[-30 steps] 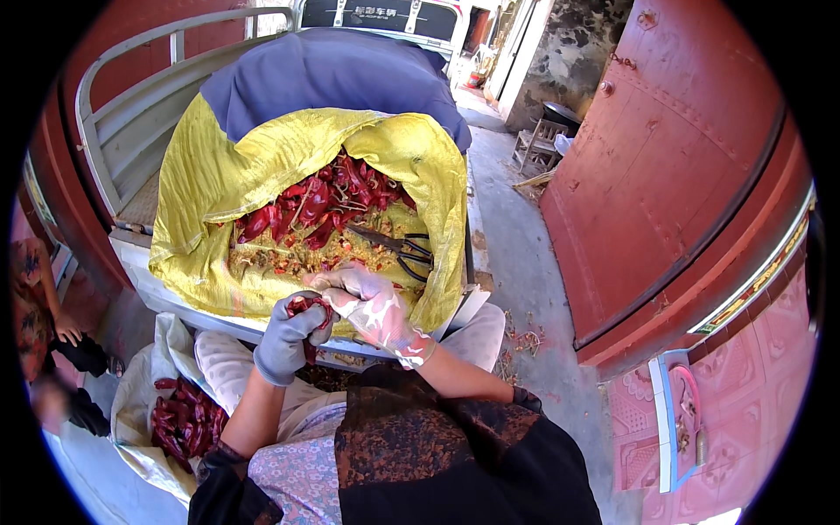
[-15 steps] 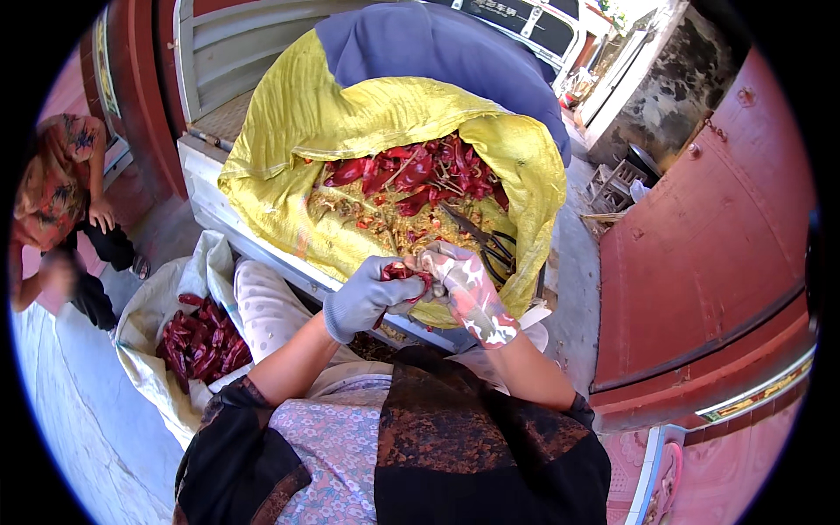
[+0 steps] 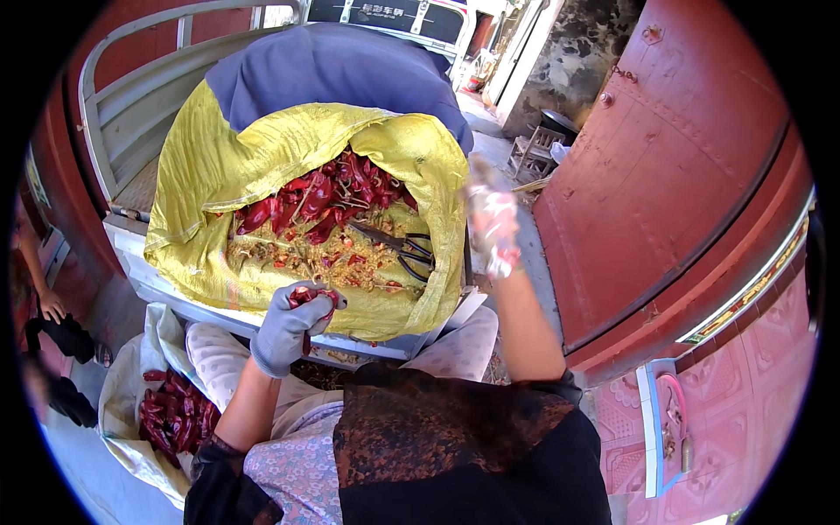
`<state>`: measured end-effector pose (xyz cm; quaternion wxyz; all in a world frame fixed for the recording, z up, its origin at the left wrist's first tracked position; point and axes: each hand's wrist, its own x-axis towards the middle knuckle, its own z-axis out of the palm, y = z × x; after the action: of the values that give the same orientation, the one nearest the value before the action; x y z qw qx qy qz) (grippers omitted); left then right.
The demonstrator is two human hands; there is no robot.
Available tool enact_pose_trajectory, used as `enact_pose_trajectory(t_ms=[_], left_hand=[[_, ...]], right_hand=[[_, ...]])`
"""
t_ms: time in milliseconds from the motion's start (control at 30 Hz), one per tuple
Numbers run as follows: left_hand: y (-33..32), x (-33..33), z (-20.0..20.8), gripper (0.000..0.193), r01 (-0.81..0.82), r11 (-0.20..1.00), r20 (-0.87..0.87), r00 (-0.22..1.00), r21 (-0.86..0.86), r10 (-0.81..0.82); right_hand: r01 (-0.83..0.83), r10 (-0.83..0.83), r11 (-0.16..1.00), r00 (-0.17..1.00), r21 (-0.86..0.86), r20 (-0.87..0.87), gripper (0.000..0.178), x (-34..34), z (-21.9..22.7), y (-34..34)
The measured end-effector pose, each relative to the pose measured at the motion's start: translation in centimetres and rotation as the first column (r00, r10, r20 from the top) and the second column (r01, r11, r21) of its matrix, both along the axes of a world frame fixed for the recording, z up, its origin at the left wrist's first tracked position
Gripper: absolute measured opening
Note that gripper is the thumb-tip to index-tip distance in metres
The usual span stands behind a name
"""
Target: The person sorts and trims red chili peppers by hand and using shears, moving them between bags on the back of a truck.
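Observation:
My left hand, in a grey glove, is closed around dried red chili peppers at the near edge of a yellow woven sack. My right hand, in a pink-and-white patterned glove, is raised beyond the sack's right side. Motion smears its fingers, so whether anything is in them does not show. Inside the open sack, a pile of red chilies with stems lies toward the back. Black-handled scissors rest on the yellowish bits in front of the pile.
A white sack of red chilies stands by my left leg. The yellow sack sits on a white truck bed, blue-grey cloth behind it. A red metal door is at right. Another person's hand shows at far left.
My hands have come apart: the right has swung out past the sack's right side, while the left keeps the chilies near its front. The view has shifted to the right.

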<state>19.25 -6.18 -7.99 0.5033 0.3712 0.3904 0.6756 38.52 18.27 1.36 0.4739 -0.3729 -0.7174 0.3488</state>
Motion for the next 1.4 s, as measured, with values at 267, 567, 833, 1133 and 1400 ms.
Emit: enact_pose_trajectory(t_ms=[267, 567, 833, 1133, 1400], left_hand=[[1.1, 0.5, -0.7, 0.017, 0.086, 0.996, 0.04, 0.995, 0.019, -0.087], [0.4, -0.5, -1.1, 0.03, 0.215, 0.97, 0.195, 0.953, 0.11, -0.233], [-0.3, 0.3, 0.5, 0.016, 0.317, 0.942, 0.204, 0.92, 0.113, -0.334], [-0.3, 1.5, 3.0, 0.013, 0.051, 0.997, -0.179, 0.983, 0.062, -0.039], [-0.7, 1.2, 2.2, 0.006, -0.09, 0.996, -0.333, 0.939, -0.006, 0.083]], right_hand=[[-0.037, 0.021, 0.998, 0.938, -0.041, -0.347, 0.032, 6.6, -0.7, 8.5], [-0.685, 0.638, 0.717, 0.719, 0.126, 0.277, 0.033, -4.7, -4.5, -14.6], [-0.693, 0.681, 0.682, 0.718, 0.231, 0.142, 0.015, -4.4, -3.3, -14.1], [-0.416, 0.38, 0.749, 0.907, 0.516, 0.18, 0.015, -5.4, -3.5, -15.4], [-0.562, 0.544, 0.817, 0.825, 0.126, 0.154, 0.007, -6.3, -3.8, -14.4]])
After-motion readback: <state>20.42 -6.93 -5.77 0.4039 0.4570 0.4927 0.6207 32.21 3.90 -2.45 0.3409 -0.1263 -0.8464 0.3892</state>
